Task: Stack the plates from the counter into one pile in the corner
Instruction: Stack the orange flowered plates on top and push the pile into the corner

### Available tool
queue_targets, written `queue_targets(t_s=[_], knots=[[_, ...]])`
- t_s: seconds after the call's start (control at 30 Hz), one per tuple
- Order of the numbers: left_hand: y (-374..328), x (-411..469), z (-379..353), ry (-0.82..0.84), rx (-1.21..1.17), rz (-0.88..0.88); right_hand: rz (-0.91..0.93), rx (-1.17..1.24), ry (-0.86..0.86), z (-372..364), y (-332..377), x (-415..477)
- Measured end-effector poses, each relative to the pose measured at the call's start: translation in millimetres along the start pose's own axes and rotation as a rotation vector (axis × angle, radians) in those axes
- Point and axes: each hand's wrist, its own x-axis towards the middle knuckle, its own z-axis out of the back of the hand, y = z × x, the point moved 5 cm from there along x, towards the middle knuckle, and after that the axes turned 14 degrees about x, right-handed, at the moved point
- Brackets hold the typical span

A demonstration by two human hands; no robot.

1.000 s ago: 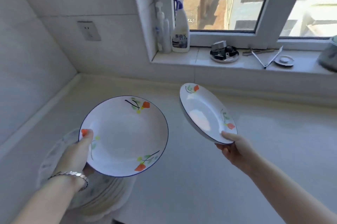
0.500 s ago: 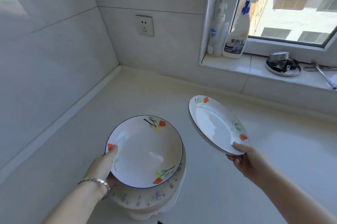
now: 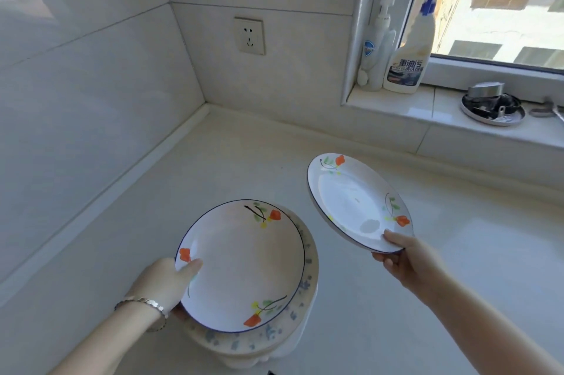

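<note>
1. White porcelain with orange flowers and a thin blue edge: this is the deep plate [image 3: 244, 264] that I am holding in my left hand [image 3: 161, 283]. My thumb is lying on top of the near-left rim and the other fingers are going under it, so I am pinching the rim. The fingers below are hidden from me.
2. This deep plate is hanging over the pile of plates [image 3: 232, 344], which is standing on the counter [image 3: 213, 167] close in front of me. I cannot tell whether it is touching the top of the pile.
3. The top plate of the pile is showing a cream rim with grey-blue marks, sticking out on the right side and the near side of the deep plate.
4. My right hand [image 3: 406, 258] is gripping a flatter plate [image 3: 354, 200] with the same flowers. The thumb is pressing on top of its near rim and the other fingers are curling under it.
5. The flatter plate is tilting in the air, to the right of the pile and apart from it.
6. The corner [image 3: 206, 104], where the two tiled walls are meeting, is lying beyond the pile, further away from me.
7. A silver bracelet [image 3: 143, 303] is sitting on my left wrist.
8. A socket [image 3: 249, 36] is sitting on the far wall. On the window sill [image 3: 396, 106] a pump bottle [image 3: 377, 48] and a spray bottle [image 3: 409, 63] are standing just beside each other, and a metal dish [image 3: 493, 109] is lying further right.
</note>
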Motion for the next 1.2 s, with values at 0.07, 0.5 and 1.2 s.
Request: queue_targets(t_s=[0.07,0.5,1.2], knots=[[-1.4,-0.4,-0.4,0.016,0.152,-0.030,0.002,0.003,-0.001,-2.0,-3.6,-0.1],[-6.3,-20.4,-1.0,-0.362,-0.260,-0.254,0.183,-0.343,0.091,-39.2,-7.6,-25.6],[-1.0,-18.9,-19.7,-0.208,-0.620,-0.110,0.444,-1.166,0.174,-96.8,-60.9,-44.2]])
